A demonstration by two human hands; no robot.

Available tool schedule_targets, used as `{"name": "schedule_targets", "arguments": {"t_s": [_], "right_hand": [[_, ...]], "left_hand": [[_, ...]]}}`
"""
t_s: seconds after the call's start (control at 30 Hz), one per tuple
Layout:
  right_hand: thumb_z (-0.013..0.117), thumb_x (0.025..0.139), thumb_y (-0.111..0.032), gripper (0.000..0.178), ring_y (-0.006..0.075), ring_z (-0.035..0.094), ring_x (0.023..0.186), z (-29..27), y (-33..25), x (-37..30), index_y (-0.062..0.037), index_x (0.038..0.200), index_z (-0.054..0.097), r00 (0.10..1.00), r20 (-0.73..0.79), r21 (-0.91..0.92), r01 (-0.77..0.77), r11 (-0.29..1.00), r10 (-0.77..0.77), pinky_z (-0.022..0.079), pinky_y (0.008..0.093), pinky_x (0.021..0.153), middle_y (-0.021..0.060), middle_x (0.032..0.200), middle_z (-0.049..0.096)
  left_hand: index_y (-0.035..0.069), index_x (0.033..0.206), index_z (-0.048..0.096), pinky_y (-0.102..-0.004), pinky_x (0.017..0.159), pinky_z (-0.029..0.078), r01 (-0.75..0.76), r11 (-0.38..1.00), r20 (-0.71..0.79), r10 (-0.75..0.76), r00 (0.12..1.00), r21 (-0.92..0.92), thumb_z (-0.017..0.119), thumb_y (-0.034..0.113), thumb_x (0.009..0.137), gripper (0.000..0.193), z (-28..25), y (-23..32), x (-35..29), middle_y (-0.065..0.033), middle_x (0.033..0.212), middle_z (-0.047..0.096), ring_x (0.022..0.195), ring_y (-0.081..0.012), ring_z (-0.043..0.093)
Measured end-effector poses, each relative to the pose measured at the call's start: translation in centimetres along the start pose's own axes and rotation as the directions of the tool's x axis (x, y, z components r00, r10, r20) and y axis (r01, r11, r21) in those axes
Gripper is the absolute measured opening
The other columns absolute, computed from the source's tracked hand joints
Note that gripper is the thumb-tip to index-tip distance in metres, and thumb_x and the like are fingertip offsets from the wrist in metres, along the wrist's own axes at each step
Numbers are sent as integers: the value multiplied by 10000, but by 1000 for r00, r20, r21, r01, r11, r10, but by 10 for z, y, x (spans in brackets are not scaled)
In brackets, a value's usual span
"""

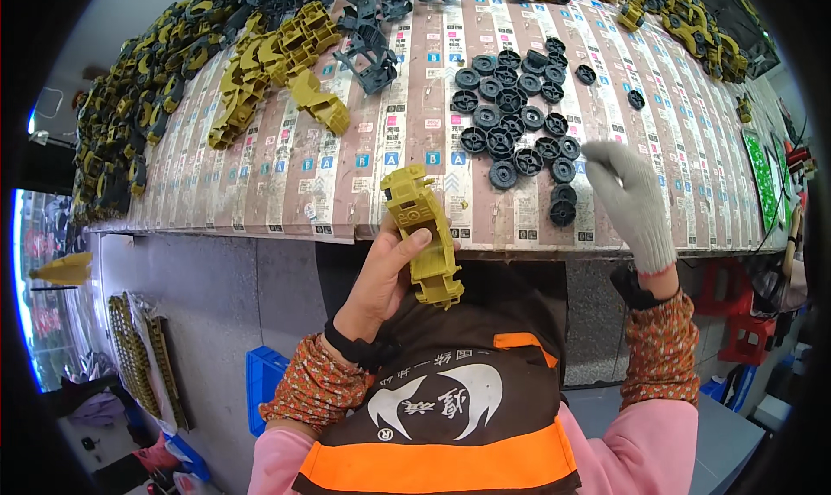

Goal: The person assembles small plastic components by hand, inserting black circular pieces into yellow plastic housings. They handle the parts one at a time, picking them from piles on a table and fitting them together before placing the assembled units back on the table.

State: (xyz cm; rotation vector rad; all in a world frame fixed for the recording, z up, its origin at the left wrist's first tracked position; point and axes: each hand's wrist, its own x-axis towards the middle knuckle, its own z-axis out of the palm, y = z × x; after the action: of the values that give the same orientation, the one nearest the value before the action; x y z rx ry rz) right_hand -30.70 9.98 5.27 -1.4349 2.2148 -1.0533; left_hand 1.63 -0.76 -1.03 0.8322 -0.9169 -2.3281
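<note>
My left hand (387, 265) is closed round a yellow plastic toy car body (424, 235), held tilted just off the table's front edge with its hollow side facing up. Above the table's right part, my right hand (625, 192) wears a white knitted glove. Its fingers are curled in toward the thumb, and whatever is between the tips, if anything, is hidden. Close to its left lies a loose group of small black toy wheels (511, 101), several of them overlapping. One black wheel (563, 212) sits near the front edge, below the group.
Yellow car bodies (260, 75) and dark grey chassis parts (368, 53) lie at the back left. Assembled toy vehicles are piled along the left side (130, 105) and far right (692, 32). Red stools (746, 335) stand under the right side; a blue crate (267, 387) is on the floor.
</note>
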Motion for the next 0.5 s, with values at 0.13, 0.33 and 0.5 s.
{"name": "schedule_targets", "arguments": {"t_s": [0.13,0.33,0.5], "right_hand": [[739,883,-79,281,314,689,913,9,-9,-37,-53,1162,738,998,53,-149,50,988,-42,540,411,833,152,966,704],[778,830,-76,316,370,648,937,39,-4,-50,-83,1141,722,987,-19,-259,151,954,-161,510,483,833,149,985,665],[759,896,-22,265,322,652,874,44,-5,-55,-47,1125,629,972,-92,-253,189,949,-218,534,417,818,128,970,663]], "left_hand": [[81,1515,454,-434,978,606,-28,999,11,28,1000,41,672,352,1067,566,0,0,-1,-104,1232,676,1148,-304,722],[87,1497,489,-387,827,656,41,999,-23,-40,999,22,638,447,1079,571,-3,6,-6,-99,1179,694,1086,-275,744],[92,1499,514,-363,703,672,73,997,-38,-73,997,-4,650,538,1047,650,-1,4,-17,-97,1145,696,993,-242,755]]}}
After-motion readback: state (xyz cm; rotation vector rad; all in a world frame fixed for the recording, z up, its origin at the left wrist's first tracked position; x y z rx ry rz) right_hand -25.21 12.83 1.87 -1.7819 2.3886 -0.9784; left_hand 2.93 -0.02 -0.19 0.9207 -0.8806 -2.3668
